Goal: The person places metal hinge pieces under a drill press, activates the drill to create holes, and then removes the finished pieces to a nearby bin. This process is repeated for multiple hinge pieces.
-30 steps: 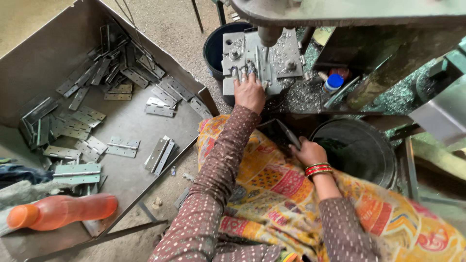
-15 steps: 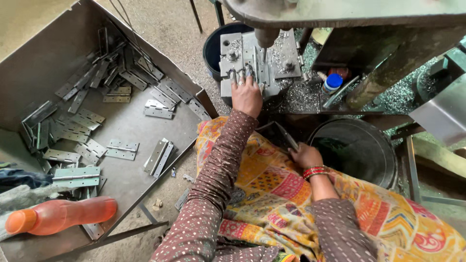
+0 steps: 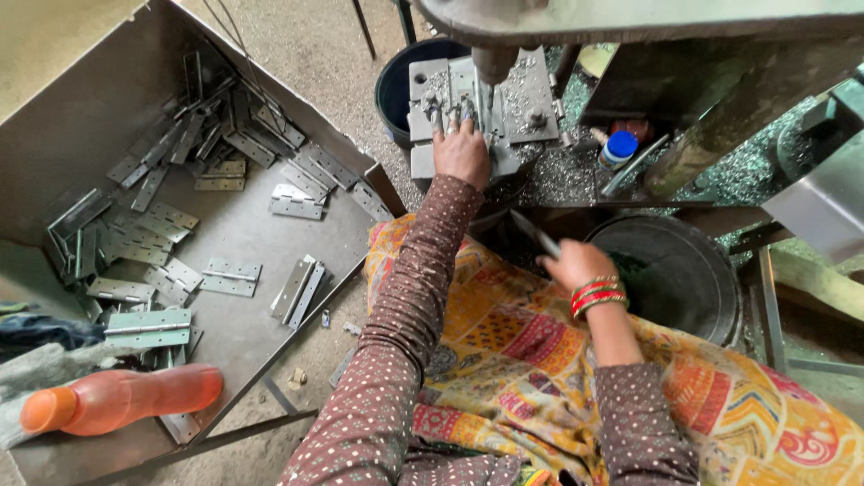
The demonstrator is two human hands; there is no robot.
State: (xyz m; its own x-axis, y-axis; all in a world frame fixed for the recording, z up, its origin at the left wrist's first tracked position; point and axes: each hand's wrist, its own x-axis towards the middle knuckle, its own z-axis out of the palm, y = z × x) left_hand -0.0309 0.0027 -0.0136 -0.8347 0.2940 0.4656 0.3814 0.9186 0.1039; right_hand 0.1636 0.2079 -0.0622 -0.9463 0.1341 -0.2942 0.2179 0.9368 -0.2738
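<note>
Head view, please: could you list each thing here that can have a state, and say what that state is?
left hand: fingers spread flat on the grey press block, under the ram.
right hand: closed on a metal hinge, lifted over the lap.
orange bottle: lying on its side, capped.
loose hinges: scattered flat in the metal tray.
black tub: uncovered; contents unclear.

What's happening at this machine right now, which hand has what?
A person sits at a drill press. The left hand presses a metal piece on the press table, fingers beside the spindle. The right hand holds a flat metal hinge above the lap, near a dark bucket. A tray of hinges sits left, an orange bottle nearby.
</note>
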